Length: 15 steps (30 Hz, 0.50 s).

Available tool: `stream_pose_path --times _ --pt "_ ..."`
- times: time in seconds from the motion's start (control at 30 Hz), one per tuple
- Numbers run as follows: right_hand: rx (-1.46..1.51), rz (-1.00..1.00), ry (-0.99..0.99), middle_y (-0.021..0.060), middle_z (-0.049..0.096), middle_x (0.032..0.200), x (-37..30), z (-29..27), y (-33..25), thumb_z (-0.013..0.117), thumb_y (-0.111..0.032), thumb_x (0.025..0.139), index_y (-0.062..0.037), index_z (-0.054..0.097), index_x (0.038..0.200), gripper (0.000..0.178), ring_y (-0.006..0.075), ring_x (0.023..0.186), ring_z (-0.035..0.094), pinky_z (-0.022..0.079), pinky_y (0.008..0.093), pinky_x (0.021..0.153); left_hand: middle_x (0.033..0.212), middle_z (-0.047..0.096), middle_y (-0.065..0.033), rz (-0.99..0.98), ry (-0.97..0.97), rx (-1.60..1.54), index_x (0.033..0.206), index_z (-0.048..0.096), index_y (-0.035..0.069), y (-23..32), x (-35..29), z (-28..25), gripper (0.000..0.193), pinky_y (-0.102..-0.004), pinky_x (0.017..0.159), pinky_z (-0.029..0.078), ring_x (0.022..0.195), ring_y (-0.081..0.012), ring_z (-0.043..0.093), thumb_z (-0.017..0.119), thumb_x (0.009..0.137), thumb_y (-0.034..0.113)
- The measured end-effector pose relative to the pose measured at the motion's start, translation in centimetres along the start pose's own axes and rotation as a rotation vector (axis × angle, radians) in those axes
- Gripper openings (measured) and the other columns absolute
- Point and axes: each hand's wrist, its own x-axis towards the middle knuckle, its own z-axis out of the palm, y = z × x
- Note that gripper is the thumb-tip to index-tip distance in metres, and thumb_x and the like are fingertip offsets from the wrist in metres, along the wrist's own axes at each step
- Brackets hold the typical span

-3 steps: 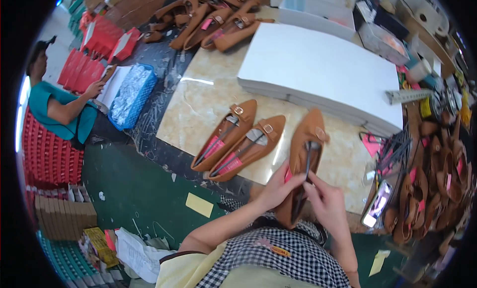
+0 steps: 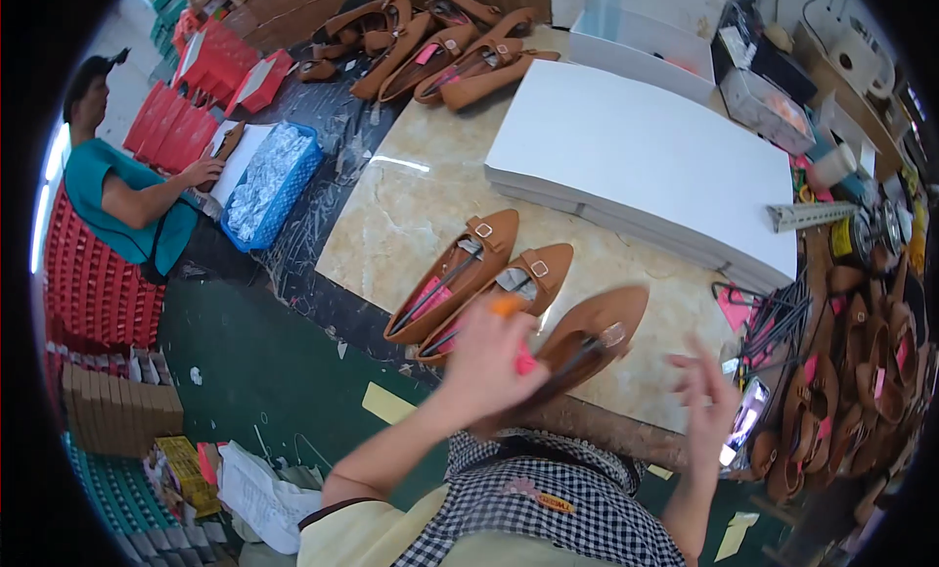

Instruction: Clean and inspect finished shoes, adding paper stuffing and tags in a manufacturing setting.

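My left hand [image 2: 481, 363], smeared by motion, grips a brown pointed flat shoe [image 2: 614, 315] by its side near the heel. A small orange patch [image 2: 506, 305] shows at the hand; I cannot make out what it is. Inside the shoe lies a dark shoe-tree rod [image 2: 579, 356], and a bit of pink shows by my fingers. My right hand [image 2: 706, 396] is off the shoe, fingers apart, over the table's right front. Left of the held shoe, a matching left shoe [image 2: 497, 236] and right shoe [image 2: 550, 273] lie side by side, buckled, with rods inside; my left hand partly covers the nearer one.
A stack of white sheets or boxes [image 2: 646, 146] fills the marbled table's back. More brown shoes lie at the far left [image 2: 445, 63] and right [image 2: 885, 362]. Black rods [image 2: 773, 322] and a phone [image 2: 748, 415] lie at right. A person [image 2: 132, 195] works beside a blue basket [image 2: 311, 156].
My right hand has let go of the shoe and moved right. My left hand has shifted left and up with the shoe's heel, and the shoe has tilted with its toe rightward.
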Motion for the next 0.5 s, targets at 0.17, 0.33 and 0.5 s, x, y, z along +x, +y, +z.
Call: stream_pose_path --times 0.17,0.33,0.5 --pt "-0.069 0.174 -0.089 0.0044 0.073 0.085 1.3 -0.9 3.1 0.053 -0.009 0.095 -0.0059 0.063 0.126 0.032 0.0048 0.059 0.052 0.045 0.0221 0.057 0.103 0.059 -0.0179 0.202 0.129 0.525 0.117 0.061 0.018 -3.4 0.9 -1.7 0.057 -0.0628 0.108 0.026 0.121 -0.0433 0.044 0.079 0.067 0.038" --pt "-0.203 -0.140 -0.144 0.0147 0.070 0.085 -0.2 1.7 7.6 0.061 -0.011 0.088 -0.0107 0.065 0.119 0.031 0.0299 0.077 0.069 0.055 0.0399 0.070 0.103 0.059 -0.0171 -0.002 -0.067 0.228 0.084 0.063 0.009 -5.5 2.4 -3.1 0.023 -0.0455 0.094 0.042 0.106 -0.0376 0.053 0.078 0.069 0.017" --pt "-0.311 -0.064 0.007 0.0108 0.069 0.079 -3.8 -5.3 6.3 0.060 -0.021 0.091 -0.0137 0.068 0.114 0.025 0.0298 0.071 0.066 0.051 0.0416 0.062 0.117 0.059 -0.0251 0.318 0.078 0.376 0.087 0.066 0.006 -11.5 6.1 -14.2 0.023 -0.0384 0.093 0.046 0.102 -0.0347 0.058 0.075 0.077 0.025"
